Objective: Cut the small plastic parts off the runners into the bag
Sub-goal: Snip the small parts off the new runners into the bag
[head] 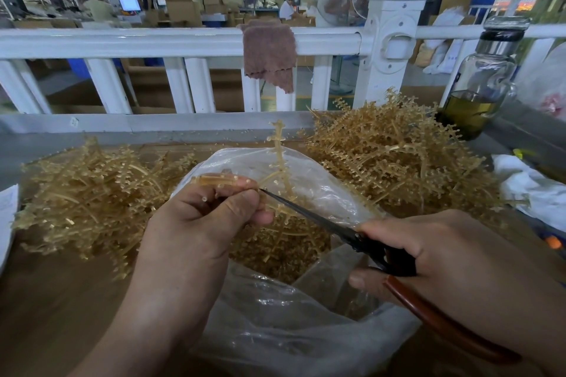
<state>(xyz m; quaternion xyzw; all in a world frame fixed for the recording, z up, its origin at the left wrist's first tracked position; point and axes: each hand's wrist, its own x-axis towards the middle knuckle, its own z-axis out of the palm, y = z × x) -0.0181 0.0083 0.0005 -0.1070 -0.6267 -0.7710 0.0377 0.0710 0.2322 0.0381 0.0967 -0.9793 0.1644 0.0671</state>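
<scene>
Left hand: one. Fingers and thumb curled tight, pinching one amber runner at its lower end. The runner's stem stands up above the knuckles and over the mouth of the bag, with small stubs along its branches.

Right hand: one. Fingers closed round the handles of one pair of scissors, with the thumb under the pivot. One handle is reddish-brown and runs back below the wrist. The blades are dark and lie together as a single thin line; any gap between them cannot be told. The tip touches the runner just beside the left fingertips.

Bag: one, clear plastic, open, between the forearms on the brown table. It holds a heap of small amber parts, too many to count.

Piles of runners: two.
- Left pile, a low tangle beside the left hand.
- Right pile, taller, behind the scissors.

Loose small parts lie scattered along the far edge of the table.

Glass bottle: one, with a dark cap, upright at far right beside the right pile. It has yellow-green liquid in its lower part.

Brown cloth: one, draped over the top bar of the white railing behind the table.
</scene>
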